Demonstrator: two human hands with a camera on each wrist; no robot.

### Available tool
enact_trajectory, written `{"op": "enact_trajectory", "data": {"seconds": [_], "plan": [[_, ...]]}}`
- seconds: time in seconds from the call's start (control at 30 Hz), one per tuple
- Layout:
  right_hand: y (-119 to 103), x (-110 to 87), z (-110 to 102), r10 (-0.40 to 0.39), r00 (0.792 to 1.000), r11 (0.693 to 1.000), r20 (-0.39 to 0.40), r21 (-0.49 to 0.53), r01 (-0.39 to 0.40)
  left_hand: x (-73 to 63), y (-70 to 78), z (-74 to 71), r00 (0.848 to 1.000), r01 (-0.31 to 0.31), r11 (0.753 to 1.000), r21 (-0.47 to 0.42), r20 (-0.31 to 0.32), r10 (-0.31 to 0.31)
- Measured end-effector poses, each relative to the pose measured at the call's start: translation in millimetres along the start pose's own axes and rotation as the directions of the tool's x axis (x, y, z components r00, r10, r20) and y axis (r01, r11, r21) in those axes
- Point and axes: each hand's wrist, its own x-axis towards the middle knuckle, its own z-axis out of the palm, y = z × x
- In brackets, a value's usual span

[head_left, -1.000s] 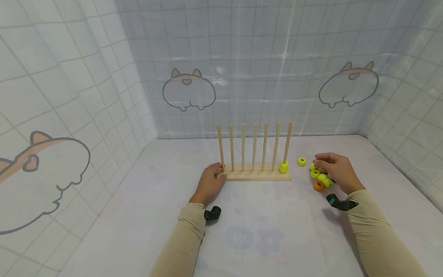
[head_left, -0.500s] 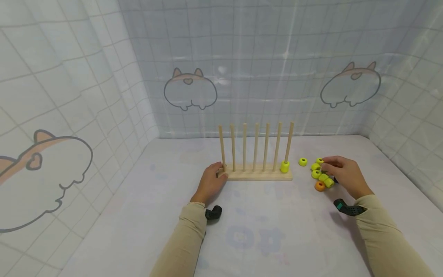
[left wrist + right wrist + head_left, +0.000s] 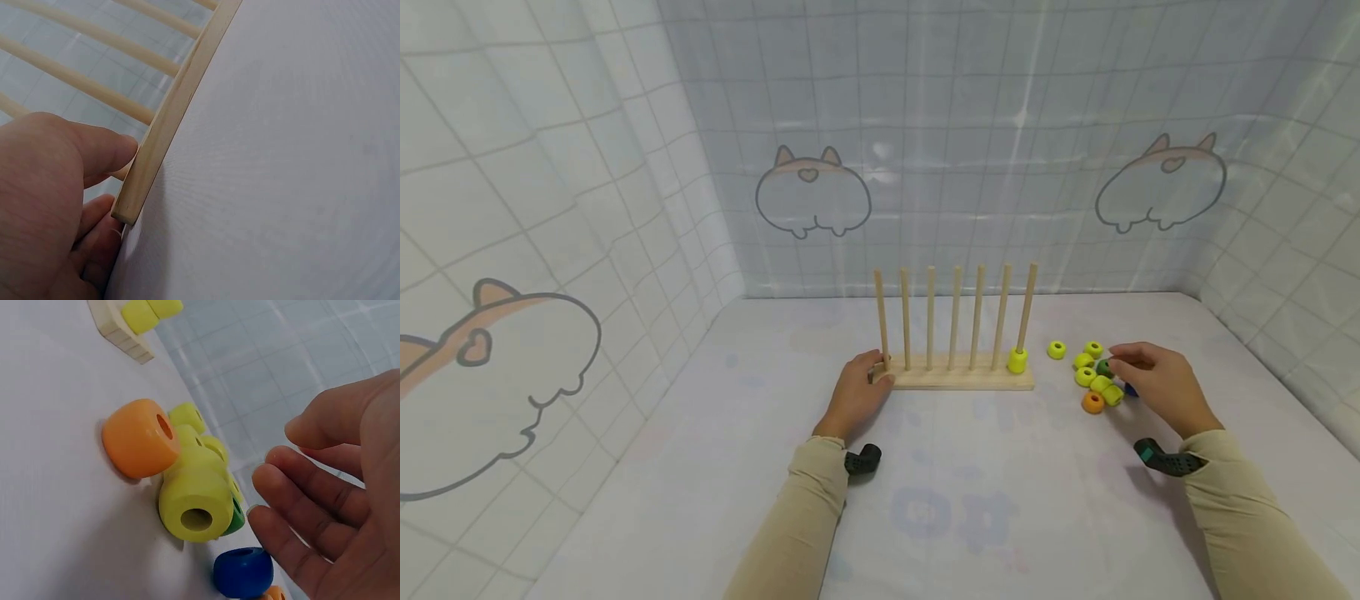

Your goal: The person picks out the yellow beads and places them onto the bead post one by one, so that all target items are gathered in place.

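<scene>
Apparently at the picking step, the right hand, relaxed and empty, hovers beside the beads toward the counter's far right corner, while the left hand grips the rack's left end, and the next move likely calls for pinching one.

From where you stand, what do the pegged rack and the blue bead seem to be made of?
The pegged rack seems bare, matte wood: grain shows on its base. The blue bead looks smooth and faintly glossy, evenly coloured; painted wood or plastic, I can't tell.
</scene>
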Motion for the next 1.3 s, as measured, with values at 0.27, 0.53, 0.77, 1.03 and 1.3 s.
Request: {"op": "enact_trajectory", "data": {"seconds": [0.27,0.53,0.77,1.03,1.3], "plan": [[-1.3,-4.7,-1.5,-0.012,0.999,0.999,-0.037,-0.035,0.01,-1.0,1.3,-1.7,1.0,0.0,1.0,-0.011,0.008,0.0],[0.7,-11.8,-4.4,-0.005,0.999,0.999,-0.037,-0.054,0.003,0.0,1.6,-1.9,1.0,-0.01,1.0,-0.015,0.006,0.01],[9.1,-16.6,-2.9,-0.004,0.999,0.998,-0.032,-0.063,0.002,0.9,0.4,-1.7,1.0,-0.011,1.0,-0.016,0.006,0.011],[13.6,-21.0,0.1,-0.025,0.999,0.994,-0.021,-0.106,0.023,0.3,-0.4,-1.6,1.0,-0.02,1.0,-0.024,0.008,0.02],[14.4,-24.5,1.1,-0.056,0.998,0.985,-0.005,-0.165,0.054,0.0,-0.6,-0.9,1.0,-0.012,1.0,-0.019,0.01,0.012]]}}
